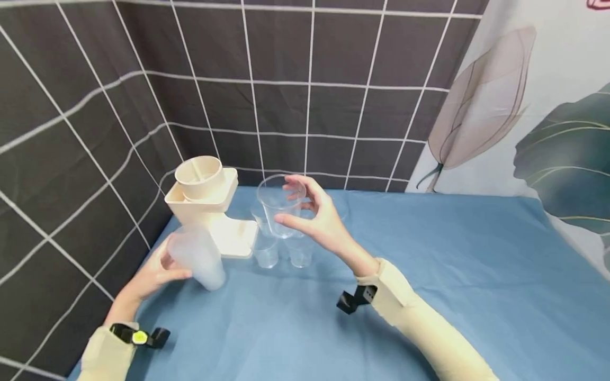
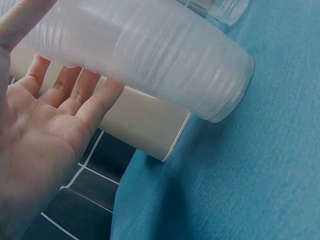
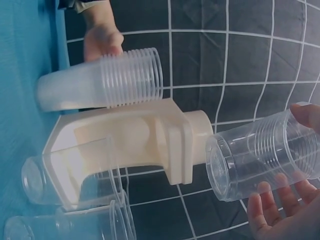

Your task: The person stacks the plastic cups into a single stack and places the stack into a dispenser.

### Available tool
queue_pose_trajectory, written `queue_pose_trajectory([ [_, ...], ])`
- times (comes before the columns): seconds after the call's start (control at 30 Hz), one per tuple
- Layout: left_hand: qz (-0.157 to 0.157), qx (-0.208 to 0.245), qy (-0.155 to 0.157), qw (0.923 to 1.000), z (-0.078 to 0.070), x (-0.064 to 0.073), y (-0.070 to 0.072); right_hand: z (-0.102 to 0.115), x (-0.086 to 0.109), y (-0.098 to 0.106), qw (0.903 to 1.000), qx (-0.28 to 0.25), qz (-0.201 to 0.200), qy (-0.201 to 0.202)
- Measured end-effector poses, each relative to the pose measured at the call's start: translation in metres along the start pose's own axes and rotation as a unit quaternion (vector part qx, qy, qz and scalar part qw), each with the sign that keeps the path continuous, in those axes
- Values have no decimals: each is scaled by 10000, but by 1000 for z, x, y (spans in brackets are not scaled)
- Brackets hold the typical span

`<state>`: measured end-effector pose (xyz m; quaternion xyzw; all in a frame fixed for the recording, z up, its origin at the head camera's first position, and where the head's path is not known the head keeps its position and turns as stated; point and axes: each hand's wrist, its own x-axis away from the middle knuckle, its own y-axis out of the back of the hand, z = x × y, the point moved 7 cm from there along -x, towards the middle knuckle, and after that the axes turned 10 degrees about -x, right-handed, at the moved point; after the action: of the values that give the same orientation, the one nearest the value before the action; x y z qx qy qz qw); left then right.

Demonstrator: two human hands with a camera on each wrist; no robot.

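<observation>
My left hand (image 1: pixel 159 270) holds a stack of nested translucent plastic cups (image 1: pixel 202 264), fingers on one side and thumb on the other. The stack leans, and its lower end is close to the cloth in the left wrist view. My right hand (image 1: pixel 321 217) grips a clear plastic cup (image 3: pixel 245 160) between thumb and fingers, raised above several clear cups (image 1: pixel 266 254) that stand on the table. Between the hands is a cream-coloured stand (image 1: pixel 212 206) with a round divided top and a flat base; the stack overlaps part of it in the head view.
A blue cloth (image 1: pixel 429 264) covers the table. Behind and to the left hangs a dark curtain (image 1: pixel 281 106) with a white grid. At the back right, a pale curtain (image 1: pixel 495 106) carries large leaf prints.
</observation>
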<state>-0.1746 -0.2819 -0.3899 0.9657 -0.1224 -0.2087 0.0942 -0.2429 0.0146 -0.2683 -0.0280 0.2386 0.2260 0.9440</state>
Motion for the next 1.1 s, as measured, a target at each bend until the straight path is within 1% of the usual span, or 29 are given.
queue_pose_trajectory([
  [0.1, 152, -9, 114, 9998, 4, 6, -13, 0, 10, 2, 9999, 8, -14, -101],
  [0.17, 167, -41, 161, 9997, 6, 8, -18, -1, 13, 3, 9999, 6, -1, -137],
  [0.33, 71, 9, 143, 9999, 8, 4, -23, 0, 12, 4, 9999, 33, 13, -130],
  [0.53, 109, 65, 218, 9997, 18, -1, -38, 2, 13, 13, 9997, 157, 31, -205],
  [0.63, 118, 93, 216, 9997, 20, -1, -42, -1, 12, 14, 9995, 187, 49, -262],
  [0.7, 94, 103, 162, 9998, 18, 1, -40, -2, 10, 10, 9994, 171, 80, -283],
  [0.83, 11, 97, 8, 10000, 9, 3, -29, -2, 3, -1, 9996, 71, 141, -228],
  [1.0, 92, 50, -49, 9999, 3, 0, -19, -3, -7, -9, 9998, -48, 71, -184],
  [1.1, 86, 63, -107, 9999, 0, -2, -14, -2, -13, -15, 9998, -103, 120, -149],
])
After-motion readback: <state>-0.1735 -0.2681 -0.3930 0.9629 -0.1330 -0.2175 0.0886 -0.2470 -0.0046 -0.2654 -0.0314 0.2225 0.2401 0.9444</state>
